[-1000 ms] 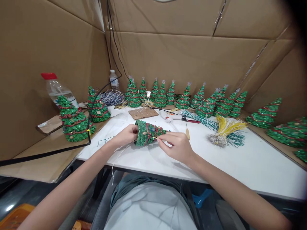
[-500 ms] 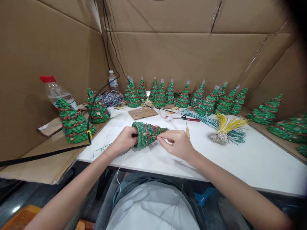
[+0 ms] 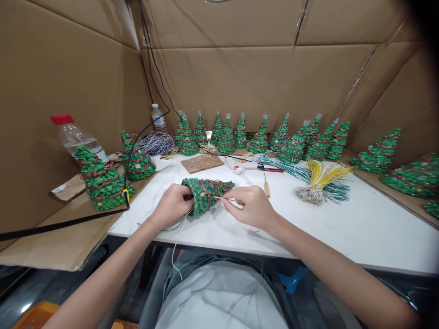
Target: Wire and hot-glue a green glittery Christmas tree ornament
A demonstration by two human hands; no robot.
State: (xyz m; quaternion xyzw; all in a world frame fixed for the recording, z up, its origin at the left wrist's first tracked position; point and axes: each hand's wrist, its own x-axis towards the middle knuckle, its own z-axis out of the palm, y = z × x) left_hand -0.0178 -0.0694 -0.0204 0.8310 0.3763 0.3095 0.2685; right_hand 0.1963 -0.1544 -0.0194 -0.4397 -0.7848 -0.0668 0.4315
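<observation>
A small green Christmas tree with red garland and bead-like ornaments lies on its side over the table, its open base facing left. My left hand grips the rim of that base, with some fingers hidden inside. Between the thumb and fingers of my right hand is a thin gold-coloured stick tool, its point at the tree's side near the red garland. Whether the point has a hook is too small to tell. A pale cord hangs from near my left hand over the table edge.
Several finished-looking trees stand along the back. Yellow, white and green wire bundles lie right. A wooden-handled pointed tool, a brown board and a glue gun lie behind my hands. A black cable crosses left.
The view has shifted slightly. The held tree and my left hand sit a little further left, and the pale cord hangs differently. My right hand keeps the tool at the tree's side.
</observation>
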